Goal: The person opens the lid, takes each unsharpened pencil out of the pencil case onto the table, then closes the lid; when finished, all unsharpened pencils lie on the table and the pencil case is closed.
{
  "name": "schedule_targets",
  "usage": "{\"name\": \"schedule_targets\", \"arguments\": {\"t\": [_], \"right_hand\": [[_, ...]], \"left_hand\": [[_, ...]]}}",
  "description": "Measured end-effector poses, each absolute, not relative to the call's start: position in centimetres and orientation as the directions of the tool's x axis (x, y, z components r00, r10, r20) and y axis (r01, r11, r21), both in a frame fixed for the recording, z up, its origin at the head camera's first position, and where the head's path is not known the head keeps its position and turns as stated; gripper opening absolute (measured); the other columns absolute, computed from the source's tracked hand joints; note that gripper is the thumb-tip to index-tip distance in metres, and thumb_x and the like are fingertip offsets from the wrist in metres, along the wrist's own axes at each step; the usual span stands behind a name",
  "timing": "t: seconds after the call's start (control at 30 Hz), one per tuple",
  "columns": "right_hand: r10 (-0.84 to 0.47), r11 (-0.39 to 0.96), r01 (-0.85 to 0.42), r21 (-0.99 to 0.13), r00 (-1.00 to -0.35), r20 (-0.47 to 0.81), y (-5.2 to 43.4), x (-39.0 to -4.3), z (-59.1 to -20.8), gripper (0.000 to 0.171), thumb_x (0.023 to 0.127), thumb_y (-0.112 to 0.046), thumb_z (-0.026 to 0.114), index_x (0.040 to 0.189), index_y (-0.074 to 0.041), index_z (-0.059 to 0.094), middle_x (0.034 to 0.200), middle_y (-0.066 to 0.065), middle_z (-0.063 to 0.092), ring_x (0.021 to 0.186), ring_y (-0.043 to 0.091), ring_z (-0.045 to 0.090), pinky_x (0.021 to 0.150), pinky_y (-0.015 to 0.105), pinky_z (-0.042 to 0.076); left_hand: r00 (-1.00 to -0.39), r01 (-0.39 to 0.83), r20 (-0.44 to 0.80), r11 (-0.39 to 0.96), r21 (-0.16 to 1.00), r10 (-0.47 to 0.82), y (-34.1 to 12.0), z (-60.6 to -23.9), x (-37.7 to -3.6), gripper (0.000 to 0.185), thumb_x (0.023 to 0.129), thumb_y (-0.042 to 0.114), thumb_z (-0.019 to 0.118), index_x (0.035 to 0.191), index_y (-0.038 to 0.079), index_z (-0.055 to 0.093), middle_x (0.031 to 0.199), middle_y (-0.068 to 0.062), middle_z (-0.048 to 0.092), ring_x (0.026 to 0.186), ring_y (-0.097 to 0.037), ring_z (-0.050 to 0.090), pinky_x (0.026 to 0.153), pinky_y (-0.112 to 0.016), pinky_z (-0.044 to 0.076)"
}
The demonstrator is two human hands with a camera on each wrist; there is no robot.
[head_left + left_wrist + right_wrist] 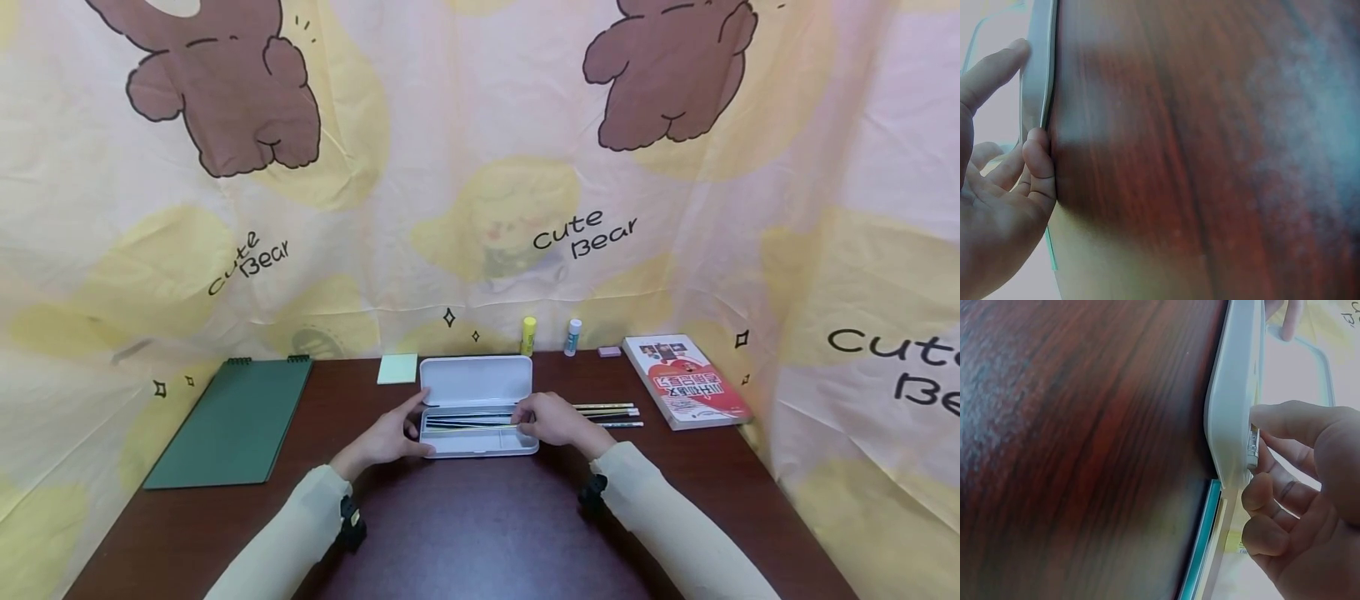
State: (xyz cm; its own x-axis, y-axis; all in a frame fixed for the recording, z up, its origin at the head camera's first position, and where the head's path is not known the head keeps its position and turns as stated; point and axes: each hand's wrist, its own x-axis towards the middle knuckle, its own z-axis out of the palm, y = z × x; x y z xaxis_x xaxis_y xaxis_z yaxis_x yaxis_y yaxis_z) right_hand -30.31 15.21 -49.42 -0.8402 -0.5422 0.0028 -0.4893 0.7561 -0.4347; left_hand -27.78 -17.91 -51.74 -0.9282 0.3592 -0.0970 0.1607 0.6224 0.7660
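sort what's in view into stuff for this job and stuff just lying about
Likely the job:
- pencil case
- left hand
- right hand
- pinched pencil
- pencils inside
- pencils beside case

Seemingly lying about:
- green pad
- pale sticky notes
- yellow tube
- white-capped stick
- pink block
- book

The backdrop cloth is lettered "Cute Bear" at left and centre, and again at right, cropped by the frame edge. The book bears inverted Chinese characters, too small to read surely.
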Motion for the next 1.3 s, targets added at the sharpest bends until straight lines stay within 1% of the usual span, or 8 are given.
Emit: {"name": "schedule_targets", "arguments": {"t": [0.2,0.43,0.57,0.63,0.8,0.97,1.07,1.3], "right_hand": [[-0.539,0.758,-0.497,-0.424,-0.842,0.022,15.1,-30.2,-49.3,0.004,0.086,-0.013,0.075,0.089,-0.016,0.077,0.082,-0.01,0.07,0.077,0.009,0.058,0.075,0.032,0.05],[-0.509,0.765,-0.477,-0.432,-0.859,0.046,15.6,-30.1,-49.1,0.006,0.086,-0.014,0.077,0.087,-0.02,0.077,0.084,-0.011,0.07,0.079,0.008,0.059,0.079,0.033,0.051],[-0.495,0.764,-0.462,-0.451,-0.867,0.05,16.4,-30.1,-48.9,0.008,0.087,-0.014,0.076,0.091,-0.021,0.077,0.085,-0.011,0.07,0.08,0.008,0.059,0.08,0.033,0.052],[-0.493,0.758,-0.461,-0.461,-0.868,0.058,16.9,-30.0,-48.6,0.008,0.087,-0.014,0.077,0.092,-0.021,0.077,0.087,-0.01,0.071,0.082,0.009,0.06,0.081,0.035,0.053],[-0.469,0.757,-0.433,-0.49,-0.882,0.055,18.4,-29.7,-48.0,0.007,0.087,-0.015,0.077,0.092,-0.02,0.078,0.091,-0.008,0.072,0.087,0.014,0.061,0.085,0.039,0.051],[-0.431,0.766,-0.389,-0.511,-0.902,0.04,20.3,-29.6,-47.5,0.007,0.088,-0.016,0.076,0.093,-0.02,0.078,0.091,-0.008,0.071,0.084,0.015,0.057,0.079,0.035,0.048],[-0.404,0.771,-0.358,-0.526,-0.914,0.029,21.6,-29.6,-47.2,0.007,0.088,-0.018,0.076,0.095,-0.021,0.078,0.091,-0.007,0.07,0.084,0.016,0.055,0.078,0.034,0.045],[-0.383,0.783,-0.335,-0.523,-0.924,0.018,24.9,-29.7,-47.0,0.011,0.09,-0.021,0.074,0.1,-0.02,0.077,0.095,-0.007,0.071,0.09,0.019,0.057,0.083,0.036,0.045]], "left_hand": [[-0.93,0.158,-0.096,0.623,0.766,0.355,-17.9,-51.7,-27.7,0.108,0.075,0.025,0.089,0.16,0.028,0.022,0.138,-0.008,0.055,0.083,-0.017,0.054,0.064,-0.028,0.05],[-0.93,0.166,-0.091,0.628,0.76,0.357,-17.9,-51.8,-27.7,0.109,0.074,0.025,0.089,0.16,0.027,0.022,0.137,-0.008,0.056,0.083,-0.016,0.054,0.063,-0.027,0.049],[-0.931,0.165,-0.091,0.628,0.761,0.354,-17.9,-51.9,-27.8,0.109,0.074,0.025,0.09,0.16,0.028,0.022,0.138,-0.007,0.056,0.082,-0.016,0.054,0.063,-0.028,0.05],[-0.932,0.16,-0.094,0.627,0.762,0.351,-17.9,-51.9,-27.8,0.109,0.074,0.025,0.09,0.16,0.03,0.022,0.138,-0.006,0.056,0.082,-0.016,0.054,0.063,-0.028,0.05],[-0.931,0.162,-0.094,0.626,0.763,0.354,-18.0,-51.9,-27.8,0.109,0.074,0.026,0.089,0.16,0.03,0.022,0.139,-0.006,0.055,0.083,-0.016,0.054,0.064,-0.028,0.05],[-0.931,0.157,-0.098,0.625,0.765,0.353,-18.0,-51.8,-27.8,0.109,0.074,0.027,0.089,0.16,0.03,0.022,0.138,-0.007,0.055,0.083,-0.017,0.054,0.065,-0.028,0.05],[-0.931,0.155,-0.097,0.623,0.767,0.351,-18.0,-51.8,-27.8,0.108,0.074,0.027,0.089,0.16,0.029,0.022,0.138,-0.007,0.055,0.083,-0.017,0.054,0.064,-0.029,0.05],[-0.93,0.16,-0.095,0.625,0.764,0.355,-18.0,-51.8,-27.8,0.108,0.075,0.026,0.089,0.16,0.03,0.022,0.139,-0.008,0.055,0.083,-0.017,0.054,0.064,-0.029,0.05]]}}
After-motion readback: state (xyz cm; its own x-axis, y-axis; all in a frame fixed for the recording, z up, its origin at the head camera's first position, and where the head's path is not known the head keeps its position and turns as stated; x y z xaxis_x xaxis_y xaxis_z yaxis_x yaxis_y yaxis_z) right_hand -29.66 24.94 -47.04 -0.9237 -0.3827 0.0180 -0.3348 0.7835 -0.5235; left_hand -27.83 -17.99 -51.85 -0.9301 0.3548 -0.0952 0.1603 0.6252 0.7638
